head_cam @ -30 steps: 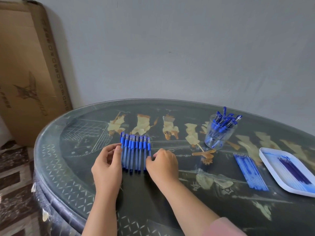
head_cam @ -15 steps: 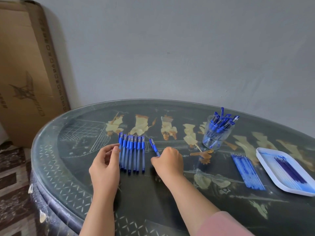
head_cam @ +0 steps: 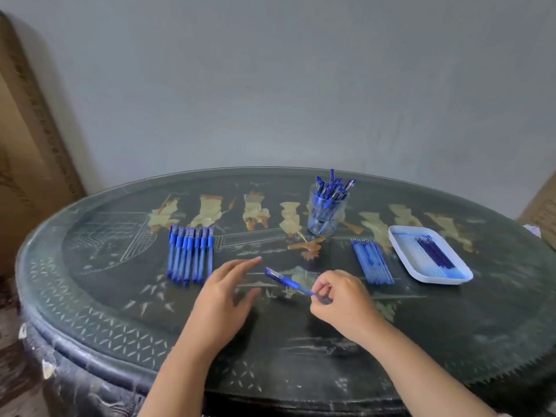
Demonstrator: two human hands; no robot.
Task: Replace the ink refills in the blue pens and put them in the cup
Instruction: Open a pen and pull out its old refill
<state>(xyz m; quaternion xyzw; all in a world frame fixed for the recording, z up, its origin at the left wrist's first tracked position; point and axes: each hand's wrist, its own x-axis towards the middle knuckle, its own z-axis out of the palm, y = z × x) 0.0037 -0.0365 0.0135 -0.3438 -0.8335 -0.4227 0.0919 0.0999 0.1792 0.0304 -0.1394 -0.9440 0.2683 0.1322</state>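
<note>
The place looks like a room in a home. An ornate dark lacquered counter (head_cam: 105, 296) carries inlaid figures under glass. A plain grey wall (head_cam: 270, 85) stands behind it, a flat cardboard box (head_cam: 30, 161) leans to its left, and brown floor (head_cam: 7, 356) lies below its left edge.

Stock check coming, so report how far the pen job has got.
Done: blue pens stand in the clear cup. In hand: the right hand pinches one pen, left hand open beside it. Left: a row of pens, with loose refills by the white tray.
</note>
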